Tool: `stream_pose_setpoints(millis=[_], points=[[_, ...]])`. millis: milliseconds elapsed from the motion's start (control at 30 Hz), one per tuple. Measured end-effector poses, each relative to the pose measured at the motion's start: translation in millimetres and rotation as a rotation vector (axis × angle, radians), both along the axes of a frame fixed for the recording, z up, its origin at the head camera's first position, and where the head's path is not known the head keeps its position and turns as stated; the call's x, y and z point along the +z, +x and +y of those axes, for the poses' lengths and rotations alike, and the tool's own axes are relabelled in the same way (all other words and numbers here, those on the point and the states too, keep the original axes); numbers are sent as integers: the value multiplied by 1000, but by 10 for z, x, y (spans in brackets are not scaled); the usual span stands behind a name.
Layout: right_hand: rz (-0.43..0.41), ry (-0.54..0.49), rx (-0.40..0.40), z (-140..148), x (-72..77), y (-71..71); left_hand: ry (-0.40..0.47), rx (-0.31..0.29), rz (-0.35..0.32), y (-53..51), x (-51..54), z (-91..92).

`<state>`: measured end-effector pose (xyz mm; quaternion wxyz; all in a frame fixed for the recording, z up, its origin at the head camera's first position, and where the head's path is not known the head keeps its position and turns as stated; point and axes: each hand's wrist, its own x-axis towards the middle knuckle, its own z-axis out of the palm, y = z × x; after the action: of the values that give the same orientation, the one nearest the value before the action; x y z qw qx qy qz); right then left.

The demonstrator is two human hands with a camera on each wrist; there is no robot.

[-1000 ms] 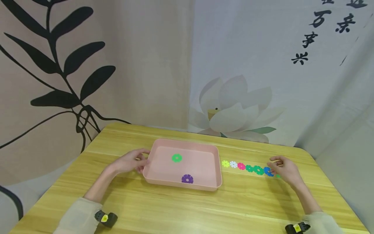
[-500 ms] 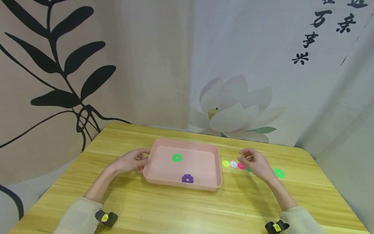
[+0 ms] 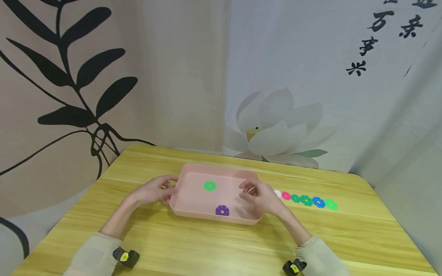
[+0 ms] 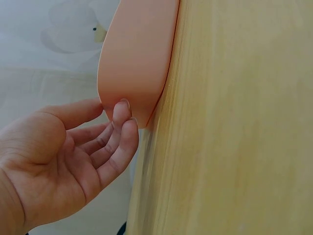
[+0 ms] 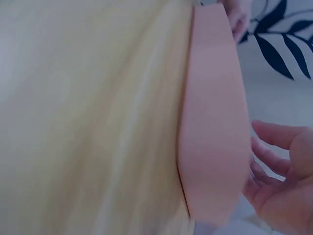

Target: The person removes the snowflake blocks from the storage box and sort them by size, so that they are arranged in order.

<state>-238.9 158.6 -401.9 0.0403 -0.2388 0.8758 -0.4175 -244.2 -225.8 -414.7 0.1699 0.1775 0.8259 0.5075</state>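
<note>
At the left end of a pink rectangular tray (image 3: 207, 199), my left hand (image 3: 153, 190) grips the rim with its thumb; the left wrist view shows its other fingers bent against the outer end wall. Inside the tray lie a green snowflake disc (image 3: 210, 186) and a purple snowflake disc (image 3: 222, 210), the purple one by the front wall. Over the tray's right end hovers my right hand (image 3: 264, 197), its fingers loosely bent and no piece visible between them. In the right wrist view, that hand is beside the tray's side wall (image 5: 215, 112).
Right of the tray runs a row of snowflake discs: white (image 3: 277, 193), pink (image 3: 286, 196), small green (image 3: 296, 198), larger green (image 3: 306, 200), blue (image 3: 319, 202) and light green (image 3: 330, 204). A printed curtain (image 3: 193, 76) hangs behind the wooden table (image 3: 193, 245).
My right hand has swept left from the row's right end to above the tray, uncovering the light green and blue discs and now hiding the yellow one. My left hand stays put.
</note>
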Motion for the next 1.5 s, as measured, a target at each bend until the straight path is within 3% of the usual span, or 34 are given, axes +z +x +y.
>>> stream_pose_setpoints(millis=[233,333,467,700,1000,1333,1500], points=[[-64,86,174,-328,-132,18,12,-9,-2,30,13,27],[-44,149,236,-417,-157,5,6,-3,-1,26,12,27],[-9,229,256,-491,-160,-16,-11,3,3,3,8,19],[-5,234,181,-484,-155,4,0,-9,4,8,29,22],[-75,17,100,-319,-95,-41,15,-20,6,23,32,28],[-89,-88,-130,246,82,-102,17,-16,3,14,7,7],[-72,-87,-188,599,103,-110,22,-9,-3,15,3,9]])
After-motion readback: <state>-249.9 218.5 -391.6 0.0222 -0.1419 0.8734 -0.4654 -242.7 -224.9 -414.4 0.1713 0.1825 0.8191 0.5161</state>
